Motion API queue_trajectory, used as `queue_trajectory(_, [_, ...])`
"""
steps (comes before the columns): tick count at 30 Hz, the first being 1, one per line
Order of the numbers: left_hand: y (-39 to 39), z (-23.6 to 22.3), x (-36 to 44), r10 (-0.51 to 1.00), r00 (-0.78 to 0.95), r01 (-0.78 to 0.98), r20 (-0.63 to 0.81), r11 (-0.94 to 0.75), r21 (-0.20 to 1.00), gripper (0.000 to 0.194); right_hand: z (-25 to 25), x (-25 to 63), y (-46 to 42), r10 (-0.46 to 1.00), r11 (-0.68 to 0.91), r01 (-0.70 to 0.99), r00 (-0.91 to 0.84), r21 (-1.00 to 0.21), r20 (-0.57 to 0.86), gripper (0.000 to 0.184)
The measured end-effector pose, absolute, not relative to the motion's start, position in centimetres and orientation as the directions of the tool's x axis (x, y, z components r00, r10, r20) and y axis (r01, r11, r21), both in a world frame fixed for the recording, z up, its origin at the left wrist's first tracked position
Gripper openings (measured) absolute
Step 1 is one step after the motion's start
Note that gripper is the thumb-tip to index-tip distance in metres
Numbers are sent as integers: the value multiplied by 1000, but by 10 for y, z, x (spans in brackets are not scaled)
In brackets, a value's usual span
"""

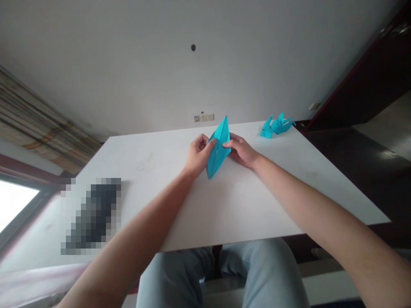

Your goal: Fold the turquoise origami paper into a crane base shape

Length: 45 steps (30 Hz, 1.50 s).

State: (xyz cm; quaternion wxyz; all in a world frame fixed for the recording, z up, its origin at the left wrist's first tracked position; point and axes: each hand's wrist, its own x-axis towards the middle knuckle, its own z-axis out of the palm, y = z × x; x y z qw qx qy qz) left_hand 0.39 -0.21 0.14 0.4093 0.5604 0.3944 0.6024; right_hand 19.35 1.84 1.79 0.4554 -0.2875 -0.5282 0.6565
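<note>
A sheet of turquoise origami paper [219, 147] stands folded into a long, narrow diamond on the white table [144, 171], its point tilted up off the surface. My left hand [199, 155] grips its left side, fingers curled over the fold. My right hand [240, 150] pinches its right side, with the fingertips reaching towards the central slit. A finished turquoise origami bird [278, 126] rests near the table's far edge, to the right of my right hand and apart from it.
A pixelated dark object [91, 216] lies at the table's left end. Behind the far edge are a wall [128, 77] and a row of power sockets [203, 117]. My jeans-covered knees [218, 273] show below the near edge. A curtain [38, 124] hangs at the left.
</note>
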Motion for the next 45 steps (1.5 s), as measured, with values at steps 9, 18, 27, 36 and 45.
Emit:
queue_trajectory(9, [-1, 0, 2, 927, -46, -20, 373, -374, 927, 58, 20, 192, 17, 894, -70, -296, -442, -953, 72, 33])
queue_trajectory(18, [2, 1, 2, 937, -111, -55, 331, -339, 939, 53, 11, 201, 33, 905, 149, -159, -376, -976, 199, 56])
queue_trajectory(27, [1, 0, 1, 928, -121, 10, 354, -355, 935, 22, 3, 214, 48, 895, 236, -44, -379, -971, 235, 65])
queue_trajectory(36, [2, -1, 4, 955, -93, 152, 283, -267, 952, 18, 0, 215, 49, 905, 213, -84, -358, -973, 229, 60])
queue_trajectory(45, [6, -7, -2, 958, -57, 134, 280, -270, 953, 15, -2, 214, 49, 914, 258, -20, -320, -966, 251, 52])
